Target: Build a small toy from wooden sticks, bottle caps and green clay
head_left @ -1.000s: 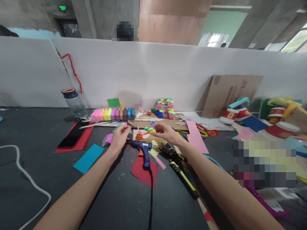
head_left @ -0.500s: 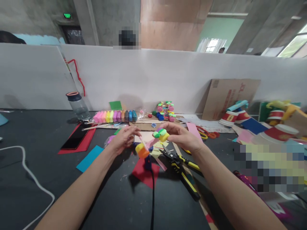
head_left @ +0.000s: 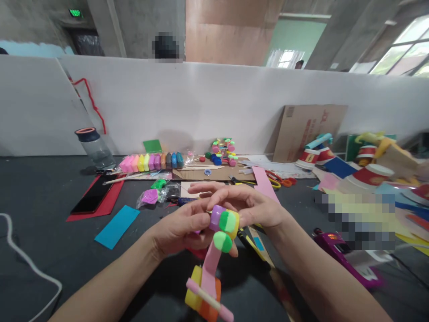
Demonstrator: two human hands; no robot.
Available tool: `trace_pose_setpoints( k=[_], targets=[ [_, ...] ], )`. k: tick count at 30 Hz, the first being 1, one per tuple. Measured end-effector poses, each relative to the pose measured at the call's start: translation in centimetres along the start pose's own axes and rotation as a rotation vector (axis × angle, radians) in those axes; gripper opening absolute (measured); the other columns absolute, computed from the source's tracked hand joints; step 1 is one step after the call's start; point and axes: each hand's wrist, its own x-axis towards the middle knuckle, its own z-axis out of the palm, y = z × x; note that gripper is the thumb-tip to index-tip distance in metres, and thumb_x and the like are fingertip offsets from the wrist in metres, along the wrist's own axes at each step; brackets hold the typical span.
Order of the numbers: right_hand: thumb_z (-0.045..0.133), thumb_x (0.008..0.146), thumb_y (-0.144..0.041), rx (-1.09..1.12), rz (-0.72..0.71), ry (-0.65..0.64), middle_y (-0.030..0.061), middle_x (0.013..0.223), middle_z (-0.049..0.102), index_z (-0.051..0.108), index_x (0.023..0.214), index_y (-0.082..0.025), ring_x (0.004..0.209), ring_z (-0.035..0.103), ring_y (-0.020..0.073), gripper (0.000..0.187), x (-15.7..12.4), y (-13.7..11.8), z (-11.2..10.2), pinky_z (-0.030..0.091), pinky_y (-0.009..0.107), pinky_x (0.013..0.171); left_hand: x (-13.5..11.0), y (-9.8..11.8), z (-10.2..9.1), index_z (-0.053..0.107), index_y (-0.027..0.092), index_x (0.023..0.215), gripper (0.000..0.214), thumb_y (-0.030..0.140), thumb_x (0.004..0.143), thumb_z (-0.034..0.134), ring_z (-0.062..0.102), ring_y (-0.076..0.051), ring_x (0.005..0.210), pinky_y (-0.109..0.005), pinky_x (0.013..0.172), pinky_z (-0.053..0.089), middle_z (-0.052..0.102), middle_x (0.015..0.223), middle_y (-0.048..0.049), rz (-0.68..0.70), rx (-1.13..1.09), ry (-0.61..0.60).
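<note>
Between both hands, in the head view, is a small handmade craft model with a pink strip (head_left: 211,264) as its body. Its upper end has a purple disc (head_left: 217,217) and a yellow disc (head_left: 233,223) with two-tone green pieces; yellow and orange discs and a pink-tipped stick (head_left: 209,298) are at its lower end. My left hand (head_left: 187,226) is closed on the model, thumb against the purple disc. My right hand (head_left: 251,205) grips the yellow side, its fingers curled behind. Partly hidden beneath my right hand lie yellow-and-black pliers (head_left: 254,250).
A row of coloured clay packs (head_left: 150,162), a similar craft model (head_left: 224,151) and a water bottle (head_left: 95,147) stand along the white partition. A phone (head_left: 92,194) and blue paper (head_left: 117,226) lie left. Paper cups (head_left: 370,176) and a purple device (head_left: 345,257) are right.
My hands have come together and nearer the camera with the craft model. It now hangs lower, with its yellow and orange end toward me. The view has shifted slightly right.
</note>
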Motion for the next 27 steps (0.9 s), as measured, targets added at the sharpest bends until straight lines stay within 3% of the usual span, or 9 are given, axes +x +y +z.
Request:
trace_pose_setpoints(
  k=[4, 9, 12, 16, 20, 24, 27],
  targets=[
    [0.076, 0.079, -0.038, -0.045, -0.005, 0.005, 0.0063, 0.149, 0.053, 0.075, 0.112, -0.029, 0.141, 0.044, 0.032, 0.034, -0.6, -0.3, 0.3, 0.036, 0.05, 0.112, -0.1, -0.4, 0.4, 0.069, 0.018, 0.104, 0.047, 0.042, 0.067, 0.084, 0.064, -0.019, 0.057, -0.02, 0.045, 0.036, 0.075, 0.076, -0.0126, -0.131, 0.186, -0.242],
    [0.071, 0.085, -0.04, -0.144, 0.048, 0.016, 0.0059, 0.148, 0.055, 0.069, 0.125, -0.029, 0.137, 0.049, 0.0295, 0.041, -1.1, -0.2, 0.2, 0.039, 0.047, 0.111, 0.6, -1.2, 0.1, 0.069, 0.019, 0.099, 0.052, 0.051, 0.062, 0.088, 0.058, -0.012, 0.057, -0.015, 0.046, 0.036, 0.072, 0.08, -0.0098, -0.071, 0.099, -0.295],
    [0.069, 0.083, -0.053, -0.263, 0.061, 0.199, 0.0081, 0.138, 0.063, 0.063, 0.132, -0.028, 0.125, 0.06, 0.0288, 0.055, -1.8, 0.2, -0.7, 0.048, 0.045, 0.104, 0.9, -1.1, 0.0, 0.07, 0.02, 0.102, 0.048, 0.049, 0.067, 0.085, 0.043, -0.004, 0.048, -0.011, 0.038, 0.021, 0.068, 0.076, -0.0066, -0.027, 0.023, -0.285],
    [0.061, 0.09, -0.05, -0.529, 0.104, 0.571, 0.0091, 0.122, 0.072, 0.067, 0.118, -0.024, 0.107, 0.069, 0.0237, 0.04, -3.7, 1.5, -3.2, 0.054, 0.042, 0.093, 1.2, -0.2, -0.5, 0.072, 0.021, 0.106, 0.038, 0.044, 0.076, 0.08, 0.011, 0.003, 0.042, -0.01, 0.034, 0.007, 0.066, 0.078, -0.0024, -0.002, -0.067, -0.219],
    [0.058, 0.091, -0.048, -0.815, 0.213, 0.769, 0.0092, 0.097, 0.074, 0.069, 0.099, -0.017, 0.088, 0.068, 0.0214, 0.034, -6.2, 3.3, -5.4, 0.053, 0.04, 0.082, 1.5, 0.6, -0.9, 0.073, 0.017, 0.102, 0.039, 0.043, 0.075, 0.082, 0.013, 0.002, 0.044, -0.009, 0.034, 0.012, 0.062, 0.074, -0.0008, 0.08, -0.127, -0.084],
    [0.058, 0.095, -0.041, -1.089, 0.379, 0.685, 0.0004, 0.074, 0.066, 0.065, 0.08, -0.017, 0.07, 0.061, 0.015, 0.03, -7.4, 4.4, -4.7, 0.052, 0.035, 0.072, 1.8, 1.0, -0.8, 0.073, 0.018, 0.101, 0.043, 0.046, 0.069, 0.085, 0.024, 0.0, 0.045, -0.009, 0.036, 0.026, 0.059, 0.072, 0.0006, 0.177, -0.131, -0.014],
    [0.059, 0.096, -0.037, -1.226, 0.473, 0.532, -0.0006, 0.079, 0.066, 0.065, 0.083, -0.016, 0.073, 0.062, 0.0137, 0.025, -6.7, 5.0, -2.9, 0.053, 0.034, 0.074, 1.7, 1.3, -0.5, 0.073, 0.02, 0.101, 0.041, 0.045, 0.071, 0.084, 0.027, 0.0, 0.044, -0.01, 0.037, 0.031, 0.059, 0.073, 0.0013, 0.212, -0.13, 0.03]
  ],
)
